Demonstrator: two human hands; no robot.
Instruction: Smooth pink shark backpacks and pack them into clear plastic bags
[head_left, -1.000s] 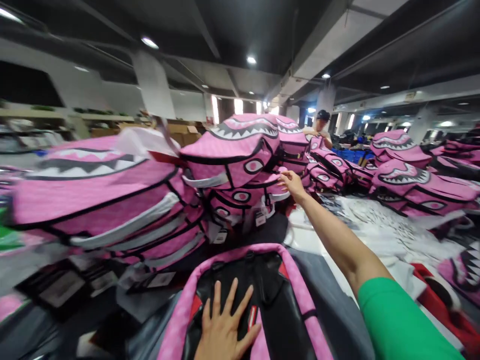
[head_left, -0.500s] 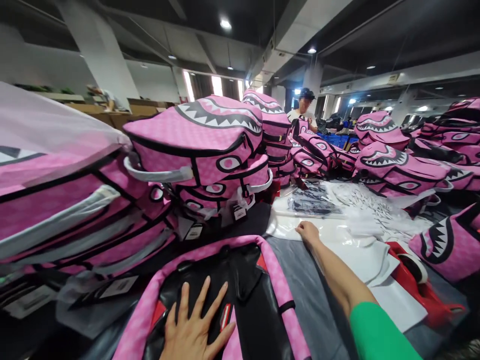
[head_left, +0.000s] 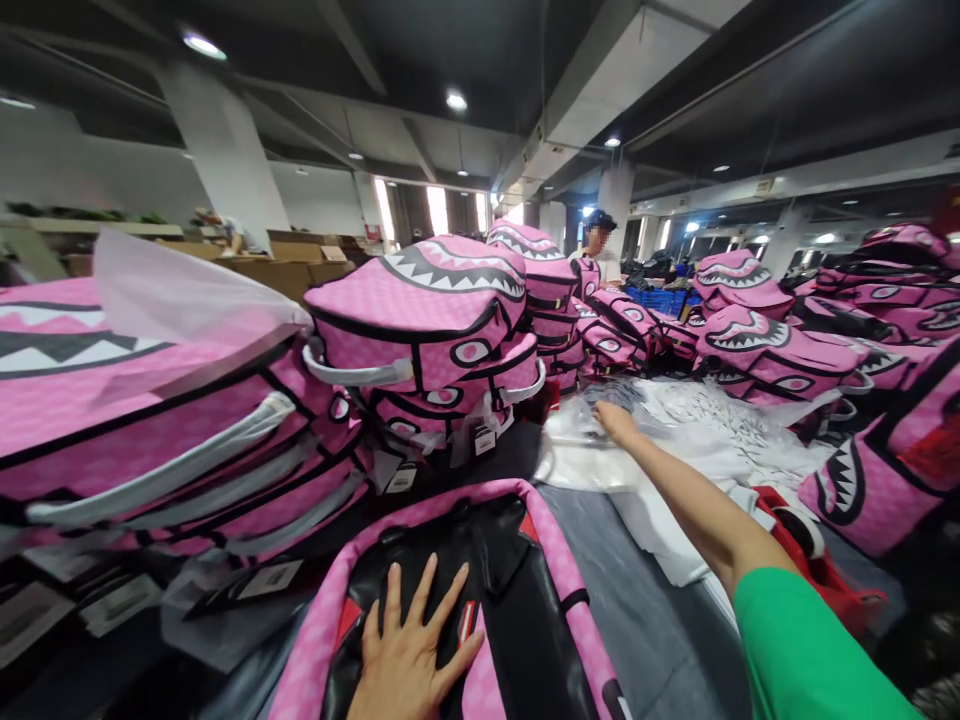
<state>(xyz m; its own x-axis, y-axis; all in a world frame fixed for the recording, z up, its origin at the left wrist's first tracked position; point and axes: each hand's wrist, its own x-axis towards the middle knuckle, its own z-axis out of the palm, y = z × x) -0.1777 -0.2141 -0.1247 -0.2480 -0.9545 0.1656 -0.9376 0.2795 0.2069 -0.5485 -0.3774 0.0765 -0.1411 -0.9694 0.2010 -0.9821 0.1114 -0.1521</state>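
Right hand (head_left: 616, 424): a second ago up at the stacked shark-face packs (head_left: 420, 310), half a second ago at the near edge of the plastic pile (head_left: 720, 425); now deeper over it, between 1 and 2 o'clock of the left hand (head_left: 412, 645). Left unmoved on its pack. My reading: work is split, left steadying, right busy with plastic.

Backpack (head_left: 532, 620) lies harness side up directly under the left palm, black panel against it. Left fingers spread wide, flat, gripping nothing; thumb tip beside the red label (head_left: 466, 622) at about 1 o'clock of the palm.

Right fingers curled, tips at the plastic by the dark-printed part; cannot tell whether any is pinched. Backpack well apart from them, toward 7 o'clock.
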